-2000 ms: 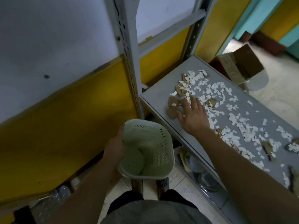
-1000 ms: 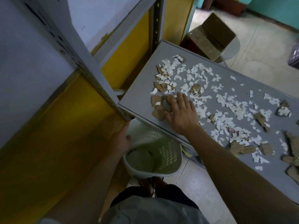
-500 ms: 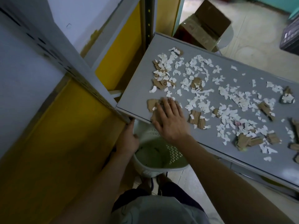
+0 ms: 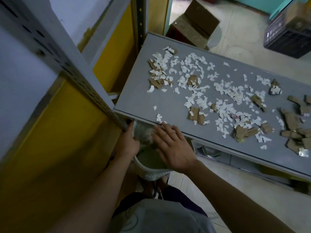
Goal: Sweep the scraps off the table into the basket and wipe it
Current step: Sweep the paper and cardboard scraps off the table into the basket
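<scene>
The grey table carries several white paper scraps and brown cardboard scraps spread from its middle to the right end. A pale green perforated basket hangs just below the table's near left edge. My left hand grips the basket's left rim. My right hand hovers flat over the basket's mouth, fingers straight, fingertips at the table's edge. Blurred scraps show inside the basket beneath it.
A white slotted shelf post and a yellow panel stand close on the left. A cardboard box sits beyond the table's far end, a dark crate at the far right. Metal bowls lie under the table.
My right hand has swept back off the table's near edge to above the basket, taking cardboard pieces with it. The near left corner of the table now has only a few scraps.
</scene>
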`<action>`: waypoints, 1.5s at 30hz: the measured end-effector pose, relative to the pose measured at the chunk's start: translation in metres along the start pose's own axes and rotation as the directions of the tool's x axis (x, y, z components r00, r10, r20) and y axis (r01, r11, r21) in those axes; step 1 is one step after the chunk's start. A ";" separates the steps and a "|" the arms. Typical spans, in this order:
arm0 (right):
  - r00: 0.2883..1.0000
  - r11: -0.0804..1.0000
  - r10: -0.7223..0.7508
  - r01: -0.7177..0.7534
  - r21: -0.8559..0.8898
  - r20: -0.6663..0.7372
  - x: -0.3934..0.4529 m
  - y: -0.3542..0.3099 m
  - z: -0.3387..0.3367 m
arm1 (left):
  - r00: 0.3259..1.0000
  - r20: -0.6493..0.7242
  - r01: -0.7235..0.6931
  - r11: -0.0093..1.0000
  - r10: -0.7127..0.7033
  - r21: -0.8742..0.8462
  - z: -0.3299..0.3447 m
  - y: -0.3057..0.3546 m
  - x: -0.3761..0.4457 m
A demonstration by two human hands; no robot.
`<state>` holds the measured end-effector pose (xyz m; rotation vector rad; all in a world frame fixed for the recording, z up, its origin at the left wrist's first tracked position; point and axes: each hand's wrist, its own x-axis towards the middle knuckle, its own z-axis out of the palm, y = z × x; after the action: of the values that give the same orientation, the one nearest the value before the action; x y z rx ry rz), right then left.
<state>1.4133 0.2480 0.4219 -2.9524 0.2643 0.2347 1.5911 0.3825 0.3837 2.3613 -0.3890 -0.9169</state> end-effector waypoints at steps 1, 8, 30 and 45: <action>1.000 1.000 0.025 -0.025 0.001 -0.002 0.003 0.004 -0.004 | 1.000 0.000 -0.002 1.000 0.002 0.004 0.000 0.000 -0.001; 0.965 0.971 0.240 -0.237 -0.037 0.108 0.062 0.031 -0.021 | 1.000 -0.015 0.001 0.999 0.000 0.036 0.002 0.001 -0.004; 0.981 0.994 0.104 -0.096 -0.052 0.165 0.074 0.016 -0.016 | 0.999 -0.020 -0.030 0.998 0.031 0.061 0.006 0.007 -0.009; 0.955 0.969 0.244 -0.245 -0.019 0.170 0.001 0.014 -0.001 | 1.000 0.006 0.009 0.999 -0.010 0.032 0.015 0.018 -0.025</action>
<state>1.4122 0.2338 0.4206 -2.8689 0.6059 0.5164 1.5612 0.3733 0.3987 2.3918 -0.3981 -0.9292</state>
